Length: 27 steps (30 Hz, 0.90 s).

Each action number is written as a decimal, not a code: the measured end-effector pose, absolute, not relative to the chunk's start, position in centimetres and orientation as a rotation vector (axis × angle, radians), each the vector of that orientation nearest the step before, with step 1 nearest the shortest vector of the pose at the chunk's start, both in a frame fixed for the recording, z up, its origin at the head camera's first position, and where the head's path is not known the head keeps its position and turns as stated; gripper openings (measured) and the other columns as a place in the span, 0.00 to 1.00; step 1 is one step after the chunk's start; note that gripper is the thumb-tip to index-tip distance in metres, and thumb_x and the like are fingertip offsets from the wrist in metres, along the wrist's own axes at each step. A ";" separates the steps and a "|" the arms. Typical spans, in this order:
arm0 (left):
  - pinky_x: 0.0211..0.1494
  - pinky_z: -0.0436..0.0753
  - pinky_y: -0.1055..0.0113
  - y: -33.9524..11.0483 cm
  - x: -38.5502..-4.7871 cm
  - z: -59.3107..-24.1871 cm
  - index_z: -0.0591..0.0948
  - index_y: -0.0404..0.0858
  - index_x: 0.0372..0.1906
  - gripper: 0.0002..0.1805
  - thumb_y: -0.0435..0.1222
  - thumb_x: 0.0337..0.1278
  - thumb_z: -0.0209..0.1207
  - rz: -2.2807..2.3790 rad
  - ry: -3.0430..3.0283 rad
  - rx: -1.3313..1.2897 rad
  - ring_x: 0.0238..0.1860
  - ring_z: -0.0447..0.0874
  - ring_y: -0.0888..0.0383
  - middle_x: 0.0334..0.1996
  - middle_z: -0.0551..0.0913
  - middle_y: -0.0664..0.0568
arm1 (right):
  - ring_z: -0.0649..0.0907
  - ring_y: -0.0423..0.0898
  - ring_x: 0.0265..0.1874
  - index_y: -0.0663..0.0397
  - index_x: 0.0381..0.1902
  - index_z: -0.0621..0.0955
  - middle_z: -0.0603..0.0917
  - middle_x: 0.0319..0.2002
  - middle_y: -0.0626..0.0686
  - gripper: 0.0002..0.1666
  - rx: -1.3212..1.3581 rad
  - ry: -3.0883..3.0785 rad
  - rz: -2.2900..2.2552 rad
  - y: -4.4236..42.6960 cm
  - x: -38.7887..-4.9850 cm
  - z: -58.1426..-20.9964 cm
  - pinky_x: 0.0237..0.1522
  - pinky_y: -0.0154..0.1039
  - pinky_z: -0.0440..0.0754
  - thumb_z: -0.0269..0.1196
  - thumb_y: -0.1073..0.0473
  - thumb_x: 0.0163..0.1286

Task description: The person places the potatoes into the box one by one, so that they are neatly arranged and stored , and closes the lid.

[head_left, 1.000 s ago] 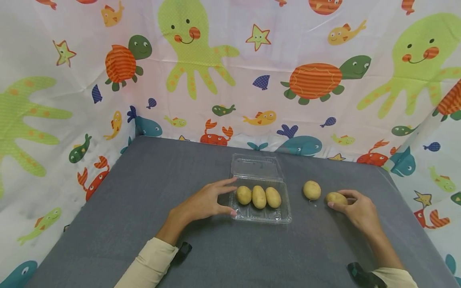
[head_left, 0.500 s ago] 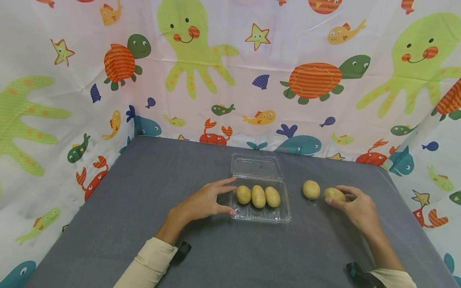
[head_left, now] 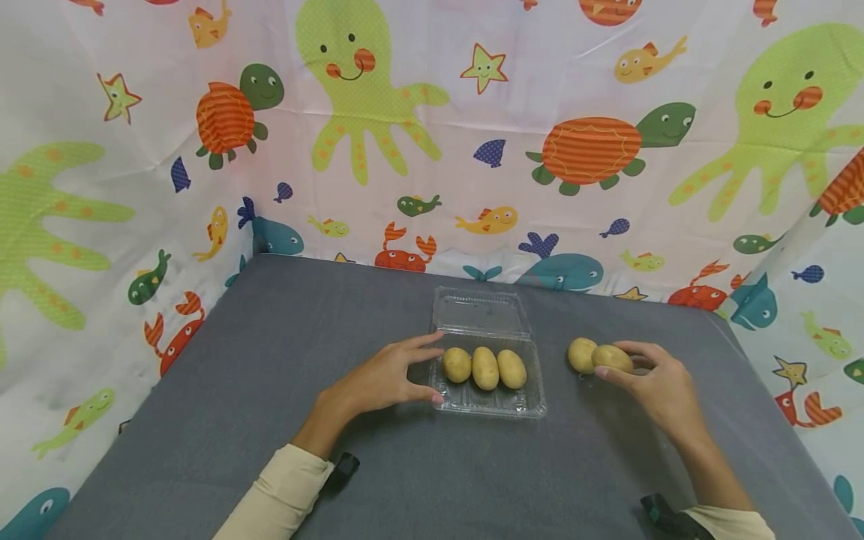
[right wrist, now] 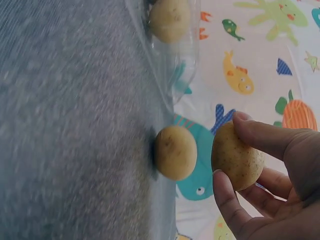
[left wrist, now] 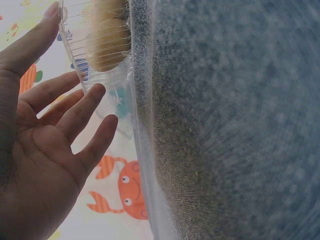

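Observation:
My right hand (head_left: 664,386) pinches a potato (right wrist: 234,155) between thumb and fingers, lifted off the cloth in the right wrist view. Another potato (right wrist: 175,152) rests on the cloth, partly hidden behind the held one in the head view. To the left lies a clear plastic clamshell box (head_left: 489,405) with its lid (head_left: 481,311) tipped back. Three potatoes stand side by side in its base, the middle potato (head_left: 485,369) among them. At the box's left side my left hand (head_left: 388,375) has its fingers spread, thumb at the front corner and fingertips near the back.
A grey cloth (head_left: 432,480) covers the table. Behind and at both sides hangs a white curtain (head_left: 466,22) printed with sea animals. Dark wrist straps (head_left: 340,472) sit at the sleeve ends.
My right hand has raised its potato from the cloth and carried it left, in front of the loose potato. The left hand and the box stay in place.

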<state>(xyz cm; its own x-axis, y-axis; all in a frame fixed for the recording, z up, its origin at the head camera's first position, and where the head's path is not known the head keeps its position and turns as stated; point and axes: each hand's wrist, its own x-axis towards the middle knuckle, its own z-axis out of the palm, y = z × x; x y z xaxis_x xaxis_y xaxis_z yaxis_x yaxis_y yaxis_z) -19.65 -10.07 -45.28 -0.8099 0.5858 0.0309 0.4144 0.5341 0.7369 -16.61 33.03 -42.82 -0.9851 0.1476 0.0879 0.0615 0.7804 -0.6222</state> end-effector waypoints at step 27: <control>0.81 0.65 0.43 -10.1 -19.8 -45.4 0.73 0.39 0.78 0.46 0.51 0.57 0.77 1.131 2.554 0.860 0.83 0.59 0.51 0.83 0.61 0.59 | 0.90 0.51 0.45 0.52 0.61 0.86 0.85 0.56 0.57 0.35 0.086 -2.764 1.153 27.8 -15.5 -40.9 0.38 0.29 0.85 0.82 0.44 0.60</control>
<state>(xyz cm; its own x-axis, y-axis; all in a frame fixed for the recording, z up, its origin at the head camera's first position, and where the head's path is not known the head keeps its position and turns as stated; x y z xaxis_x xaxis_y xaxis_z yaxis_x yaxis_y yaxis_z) -19.76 -10.10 -45.43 -0.8052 0.5919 0.0351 0.4239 0.5332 0.7321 -15.53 27.84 -40.87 -0.9878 0.0031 0.1554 -0.1082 0.7039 -0.7020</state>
